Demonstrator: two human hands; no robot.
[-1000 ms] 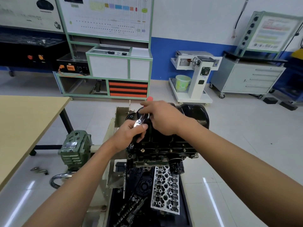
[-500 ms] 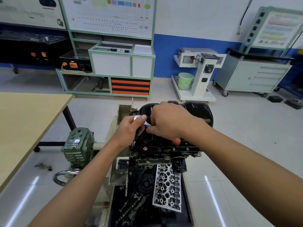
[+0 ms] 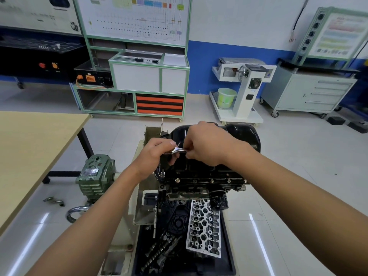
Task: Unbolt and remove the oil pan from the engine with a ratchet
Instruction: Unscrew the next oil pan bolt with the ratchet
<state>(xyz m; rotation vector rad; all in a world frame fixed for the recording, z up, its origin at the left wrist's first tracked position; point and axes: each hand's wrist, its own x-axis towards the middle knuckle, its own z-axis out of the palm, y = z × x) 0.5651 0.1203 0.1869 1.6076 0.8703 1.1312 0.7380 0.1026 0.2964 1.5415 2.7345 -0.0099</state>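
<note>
Just beyond a silver cylinder head [image 3: 204,228] lying in a black tray [image 3: 230,252], a person's left hand [image 3: 156,157] and right hand [image 3: 208,146] both clench a chrome ratchet [image 3: 177,150] at the near-left corner of the glossy black oil pan [image 3: 244,135], which sits bottom-up atop the engine [image 3: 199,188] on its stand [image 3: 139,196].

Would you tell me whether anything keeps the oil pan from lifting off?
Bolts sit along the near flange of the oil pan, and the left hand and right hand hold the ratchet over its left end. Nothing else visible blocks it.
</note>
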